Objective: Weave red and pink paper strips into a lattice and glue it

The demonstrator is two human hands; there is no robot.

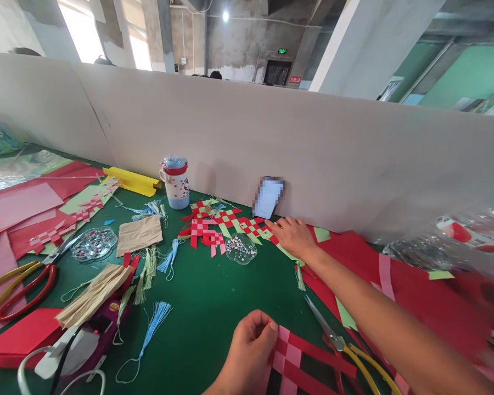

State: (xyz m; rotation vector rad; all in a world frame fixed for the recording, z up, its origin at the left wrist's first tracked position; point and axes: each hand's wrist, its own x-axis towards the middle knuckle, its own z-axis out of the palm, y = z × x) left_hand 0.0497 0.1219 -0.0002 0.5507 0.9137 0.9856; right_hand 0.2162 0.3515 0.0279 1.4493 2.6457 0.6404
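My left hand [249, 345] pinches the top corner of a woven paper piece [287, 356] with red and pink strips. Its loose strips trail to the right. Stretched forward, my right hand [293, 237] lies with fingers extended over the end of a row of red and green woven paper pieces [253, 227]. The fingertips are just below a phone [268, 197] leaning on the partition. Left of that hand sits a clear dish of googly eyes [241, 248]. Yellow-handled scissors [333, 336] lie under my right forearm, partly hidden.
Blue tassels [154, 323], a brown paper bundle [94, 293] and a power strip with cables [78, 351] lie on the left. A cup [176, 184] stands by the partition [239, 131]. More scissors [28, 280] and red paper sheets [354, 258] flank the green table.
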